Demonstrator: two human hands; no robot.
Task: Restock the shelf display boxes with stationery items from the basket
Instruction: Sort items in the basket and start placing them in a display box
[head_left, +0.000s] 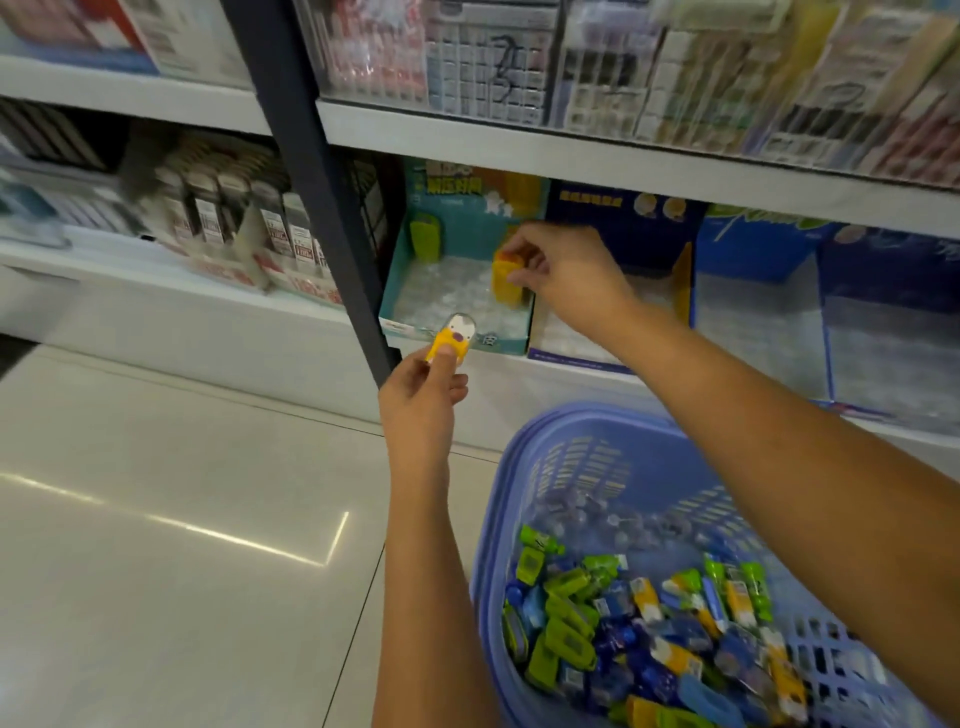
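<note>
Yellow piece (508, 278) pinched by right hand (563, 275) may topple on the slick liner (447, 296) of the teal box (397, 291); left hand (423, 400) pinches a second piece (452, 340).

The teal display box (445, 297) offered open floor between the green item (425, 239) and the yellow item (505, 285); the upper shelf (571, 150) limited headroom.

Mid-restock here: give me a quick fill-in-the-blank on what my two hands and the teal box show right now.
1. The right hand pinches an item inside the teal display box; its colour is ____.
2. The left hand holds a yellow pack whose top is ____.
3. The lone piece in the box's back left corner is ____.
Missing words: yellow; white; green.
</note>
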